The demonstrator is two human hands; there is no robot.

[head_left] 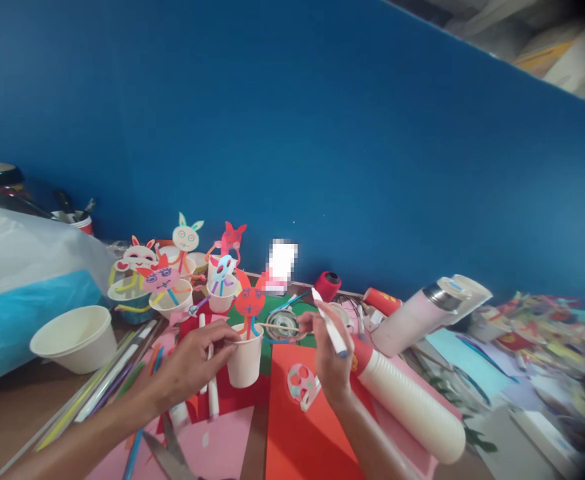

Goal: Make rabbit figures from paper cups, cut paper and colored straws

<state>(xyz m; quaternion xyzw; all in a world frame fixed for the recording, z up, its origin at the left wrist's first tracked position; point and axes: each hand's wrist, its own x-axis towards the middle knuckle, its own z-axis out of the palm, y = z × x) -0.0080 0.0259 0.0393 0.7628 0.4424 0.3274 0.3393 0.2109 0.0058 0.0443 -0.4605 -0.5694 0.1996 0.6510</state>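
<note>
A white paper cup (pixel 243 363) stands in front of me, with a red paper cat face (pixel 250 301) on coloured pipe-cleaner limbs rising from it. My left hand (pixel 205 357) grips the cup's rim from the left, fingers curled and thumb below. My right hand (pixel 331 347) is closed around a white marker (pixel 331 327) that has a blue end. Between its thumb and fingertips a thin pale stick (pixel 281 327) points left toward the cup. Below lies a red-orange sheet (pixel 292 440) with a cut-out pink and white paper piece (pixel 301 385) on it.
Several cups with paper animal figures (pixel 185 239) stand at the back left. A stack of paper cups (pixel 412 407) lies right, near a white flask (pixel 412 317). Scissors (pixel 169 453) lie front left; a white bowl (pixel 79 340) is beyond. A blue wall (pixel 292 133) rises behind.
</note>
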